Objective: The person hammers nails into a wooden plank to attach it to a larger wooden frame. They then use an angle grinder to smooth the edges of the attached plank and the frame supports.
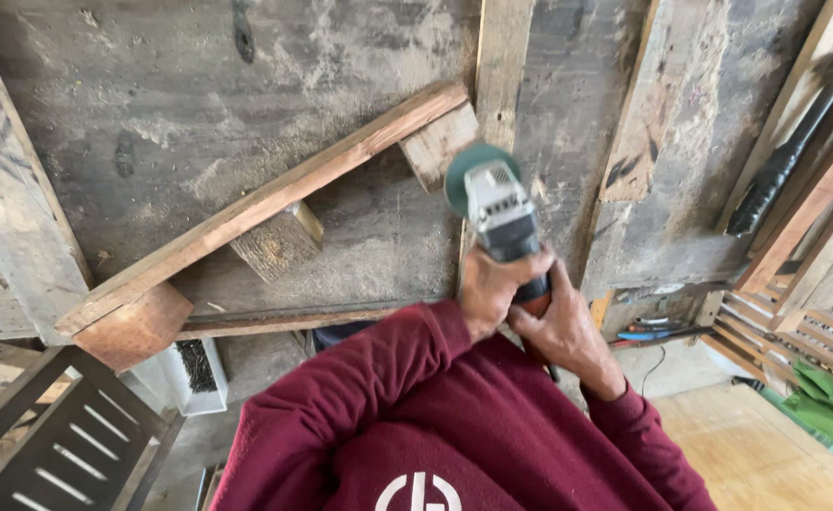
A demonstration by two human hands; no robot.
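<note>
grey angle grinder (499,213), green disc (464,170)

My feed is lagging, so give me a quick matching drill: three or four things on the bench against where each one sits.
Things:
1 grinder
2 hammer
3 long slat
4 green cloth

Places:
a lower right corner
b gripped in both hands
c slanting across the bench on wood blocks
d leaning at the right edge

Pairs: 1-b, 2-d, 3-c, 4-a

Both hands, left hand (490,289) and right hand (563,333), around an angle grinder (499,216) above a worn wooden workbench (246,114).
</note>
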